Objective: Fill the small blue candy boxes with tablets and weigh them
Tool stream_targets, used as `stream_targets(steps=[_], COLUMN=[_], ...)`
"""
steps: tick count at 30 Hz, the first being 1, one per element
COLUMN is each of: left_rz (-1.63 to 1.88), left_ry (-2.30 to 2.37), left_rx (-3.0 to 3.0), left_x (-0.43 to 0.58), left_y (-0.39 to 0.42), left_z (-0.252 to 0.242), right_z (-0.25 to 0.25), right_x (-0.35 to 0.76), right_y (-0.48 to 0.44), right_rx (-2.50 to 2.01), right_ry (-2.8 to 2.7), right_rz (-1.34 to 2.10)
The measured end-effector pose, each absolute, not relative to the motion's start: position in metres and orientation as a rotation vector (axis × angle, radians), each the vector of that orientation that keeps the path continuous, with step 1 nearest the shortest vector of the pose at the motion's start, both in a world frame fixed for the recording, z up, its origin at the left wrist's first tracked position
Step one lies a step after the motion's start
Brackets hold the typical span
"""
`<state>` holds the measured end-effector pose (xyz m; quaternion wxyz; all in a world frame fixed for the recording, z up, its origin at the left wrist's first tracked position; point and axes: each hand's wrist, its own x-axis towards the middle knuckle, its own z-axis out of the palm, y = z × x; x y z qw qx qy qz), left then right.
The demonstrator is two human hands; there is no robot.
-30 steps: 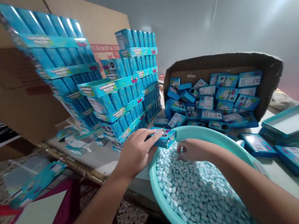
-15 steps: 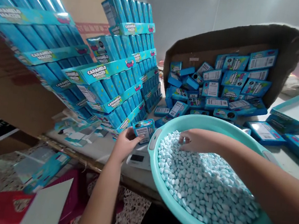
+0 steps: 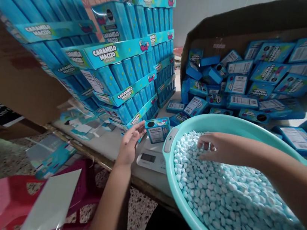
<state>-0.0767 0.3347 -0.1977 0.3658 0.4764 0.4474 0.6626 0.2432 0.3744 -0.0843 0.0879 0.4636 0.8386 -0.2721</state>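
Note:
A small blue candy box (image 3: 157,130) stands upright on a white digital scale (image 3: 153,161). Beside its left side is my left hand (image 3: 131,140), fingers extended and the thumb off the box. The turquoise basin (image 3: 194,125) to the right is filled with pale blue and white candies (image 3: 214,210). Over the far left part of the candies hovers my right hand (image 3: 208,145), its fingers curled downward at the surface. Whether candies are between those fingers is hidden.
Stacked trays of blue boxes (image 3: 118,80) rise at the left. Behind the basin, a tipped cardboard carton (image 3: 223,33) holds many loose candy boxes (image 3: 236,84). Plastic and paper scraps (image 3: 84,128) lie near the table edge. A red chair (image 3: 9,201) stands below, with a white panel (image 3: 54,200) on it.
My left hand has let go of the candy box, which now stands by itself on the scale. My right hand stays at the candies. The view has shifted closer.

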Motion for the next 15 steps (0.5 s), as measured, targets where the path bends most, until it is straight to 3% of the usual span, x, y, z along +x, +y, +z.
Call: stream_targets(steps=[15], left_rz=[1.567], left_ry=[1.133], left_rx=[1.284], left_x=[-0.0786], left_y=[0.3335], left_z=[-0.2065], right_z=[-0.0879], right_x=[0.2365], right_y=[0.3703], right_rx=[1.416], right_ry=[2.441], right_rz=[-0.775])
